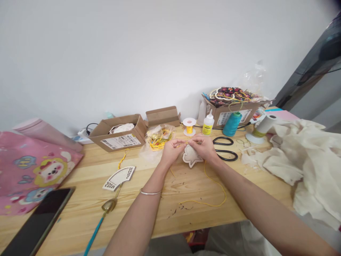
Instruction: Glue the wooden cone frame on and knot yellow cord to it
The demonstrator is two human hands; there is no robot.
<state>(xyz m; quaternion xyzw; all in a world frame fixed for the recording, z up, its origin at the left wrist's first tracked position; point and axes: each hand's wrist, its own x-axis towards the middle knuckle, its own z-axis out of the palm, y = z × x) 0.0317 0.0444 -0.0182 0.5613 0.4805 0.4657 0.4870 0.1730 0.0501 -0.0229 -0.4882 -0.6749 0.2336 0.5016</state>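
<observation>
Both hands meet over the middle of the wooden table. My left hand (173,151) is closed in a pinch on a thin yellow cord (223,188). Close beside it, my right hand (204,146) pinches the same cord at the top of a pale, scallop-edged ornament (191,156), which hangs below the fingers. One end of the cord trails from under the right hand and curves across the tabletop. Fingers partly hide where cord and ornament join. Black scissor handles (226,155) lie right next to my right hand.
Behind stand a yellow thread spool (189,127), a glue bottle (208,123), a teal thread cone (232,124) and an open carton (119,137). Left lie a fan-shaped wooden piece (117,179), a spoon (109,205) and a phone (39,220). Cream fabric (317,167) covers the right.
</observation>
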